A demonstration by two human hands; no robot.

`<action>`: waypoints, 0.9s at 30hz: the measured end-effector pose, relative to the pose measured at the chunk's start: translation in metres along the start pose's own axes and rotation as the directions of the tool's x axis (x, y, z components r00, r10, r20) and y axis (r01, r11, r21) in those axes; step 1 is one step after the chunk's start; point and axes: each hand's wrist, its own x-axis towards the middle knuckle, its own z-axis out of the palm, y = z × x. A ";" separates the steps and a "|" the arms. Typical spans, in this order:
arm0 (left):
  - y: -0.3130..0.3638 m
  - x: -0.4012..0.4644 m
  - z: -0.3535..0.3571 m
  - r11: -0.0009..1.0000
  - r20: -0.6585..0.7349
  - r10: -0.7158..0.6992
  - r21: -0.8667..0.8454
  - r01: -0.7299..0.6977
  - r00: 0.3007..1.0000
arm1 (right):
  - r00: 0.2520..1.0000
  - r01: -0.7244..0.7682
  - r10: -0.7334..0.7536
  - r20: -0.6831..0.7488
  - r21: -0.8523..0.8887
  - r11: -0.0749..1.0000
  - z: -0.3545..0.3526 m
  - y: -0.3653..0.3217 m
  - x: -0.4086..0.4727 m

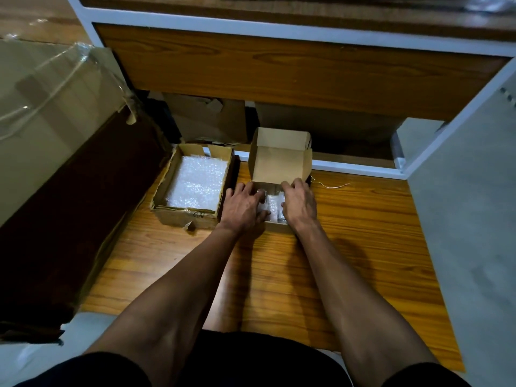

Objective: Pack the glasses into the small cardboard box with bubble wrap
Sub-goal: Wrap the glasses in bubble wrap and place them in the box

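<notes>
While both hands cover small cardboard box [280,163] | glasses mostly hidden

No text, label, brand or number can be read anywhere in the head view. The front wall of the open cardboard tray [178,217] holding bubble wrap carries a small dark mark near its top edge that may be print, but it is too small and blurred to make out. The raised lid of the small cardboard box [280,160] shows plain brown board without printing.
</notes>
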 end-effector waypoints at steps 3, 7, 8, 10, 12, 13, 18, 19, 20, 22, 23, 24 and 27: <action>-0.004 -0.003 -0.003 1.000 0.008 -0.007 -0.003 0.008 1.000 | 1.000 0.025 -0.024 0.011 -0.097 0.995 0.000 0.001 -0.007; -0.009 -0.008 -0.006 0.999 -0.013 0.000 -0.046 -0.001 1.000 | 1.000 -0.004 0.004 -0.003 -0.086 0.996 -0.003 -0.002 -0.012; -0.011 -0.009 -0.007 0.997 -0.035 -0.004 -0.073 0.001 0.999 | 1.000 -0.005 0.004 -0.007 -0.075 0.997 -0.003 -0.004 -0.012; -0.018 -0.011 -0.010 0.993 -0.081 -0.017 -0.114 0.008 0.997 | 1.000 -0.007 0.006 -0.023 -0.053 0.999 -0.003 -0.008 -0.013; -0.026 -0.013 -0.012 0.989 -0.142 -0.026 -0.150 0.004 0.990 | 0.999 -0.006 0.005 -0.052 -0.005 1.000 -0.003 -0.014 -0.012; -0.031 -0.014 -0.014 0.985 -0.181 -0.032 -0.174 0.001 0.983 | 0.997 0.002 0.000 -0.074 0.029 1.000 -0.003 -0.018 -0.010; -0.063 -0.010 -0.022 0.961 -0.255 -0.163 -0.258 0.096 0.953 | 0.986 0.096 -0.062 -0.157 0.216 0.972 -0.005 -0.050 0.003; -0.071 -0.008 -0.023 0.957 -0.247 -0.191 -0.264 0.124 0.950 | 0.984 0.124 -0.086 -0.159 0.249 0.961 -0.005 -0.057 0.007; -0.078 -0.007 -0.022 0.950 -0.240 -0.217 -0.275 0.148 0.946 | 0.981 0.154 -0.113 -0.158 0.279 0.948 -0.004 -0.063 0.010; -0.095 -0.002 -0.019 0.936 -0.208 -0.267 -0.286 0.203 0.941 | 0.974 0.212 -0.169 -0.154 0.338 0.917 -0.003 -0.077 0.020; -0.103 0.000 -0.018 0.932 -0.179 -0.289 -0.278 0.233 0.940 | 0.970 0.236 -0.194 -0.147 0.363 0.902 -0.002 -0.083 0.026; -0.111 0.002 -0.016 0.925 -0.141 -0.313 -0.271 0.267 0.939 | 0.967 0.252 -0.216 -0.135 0.380 0.890 0.000 -0.089 0.032; -0.134 0.006 -0.010 0.904 -0.018 -0.362 -0.248 0.347 0.932 | 0.958 0.287 -0.274 -0.088 0.384 0.878 0.005 -0.106 0.049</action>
